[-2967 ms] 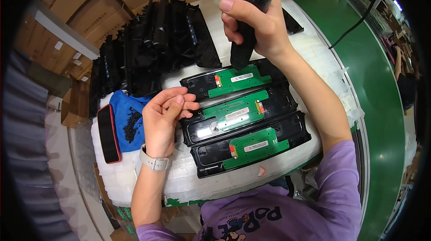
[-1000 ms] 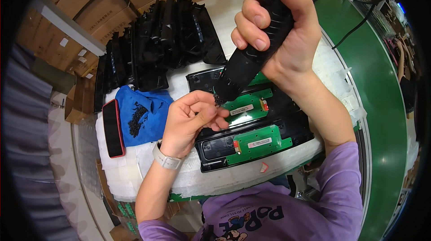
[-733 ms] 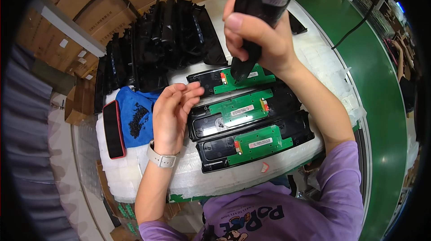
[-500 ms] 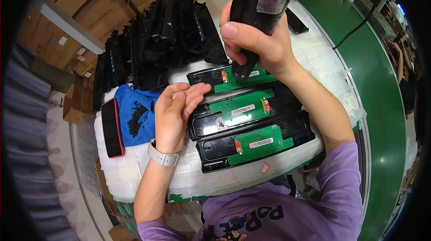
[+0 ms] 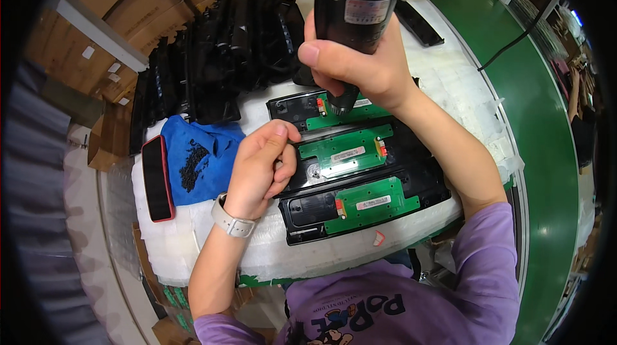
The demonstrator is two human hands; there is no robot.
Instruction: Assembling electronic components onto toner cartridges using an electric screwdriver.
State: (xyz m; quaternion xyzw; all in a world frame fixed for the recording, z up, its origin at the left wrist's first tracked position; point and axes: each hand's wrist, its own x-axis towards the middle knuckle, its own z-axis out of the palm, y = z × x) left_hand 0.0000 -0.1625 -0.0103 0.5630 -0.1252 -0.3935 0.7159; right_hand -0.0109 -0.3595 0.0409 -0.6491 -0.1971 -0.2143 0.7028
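Observation:
My right hand is wrapped round a black electric screwdriver, held upright with its nose pointing down at the farthest of three black plastic panels. That panel bears a green circuit board; the driver's tip is too dark to tell whether it touches. My left hand is closed, thumb against forefinger, beside the panels' left ends; what it holds, if anything, is hidden. Below lie the middle panel with its green board and the nearest panel with another green board.
Left of my hand, a blue cloth carries a pile of small black screws, next to a red-cased phone. Many black plastic parts stand stacked behind. Another black part lies far right, near a green surface.
My left hand's stretched fingers have curled inward and the thumb has closed on the forefinger. My right hand has brought the screwdriver slightly left, still over the far panel.

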